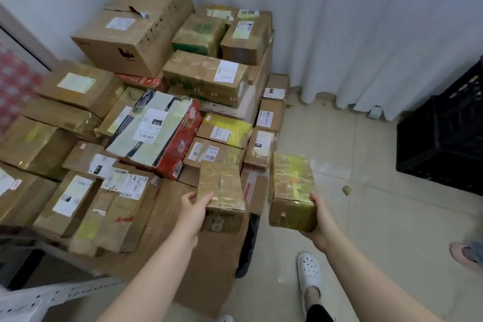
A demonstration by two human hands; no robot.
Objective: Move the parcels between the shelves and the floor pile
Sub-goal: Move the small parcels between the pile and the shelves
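A big pile of taped cardboard parcels [167, 102] fills the left and middle of the floor, up to the corner of the room. My left hand [194, 208] grips a small taped brown parcel [222, 191] by its near left edge, at the front edge of the pile. My right hand [320, 219] holds a second small parcel [291, 188], wrapped in yellowish tape, from underneath and the right side, above the tiled floor just right of the pile. No shelves are in view.
A black plastic crate [444, 138] stands at the right by the white curtain [392, 34]. My white shoe [309, 273] is on the tiled floor [366, 217] below the right parcel. Another person's pink shoe [464, 253] shows at the right edge. Paper scraps lie near the curtain.
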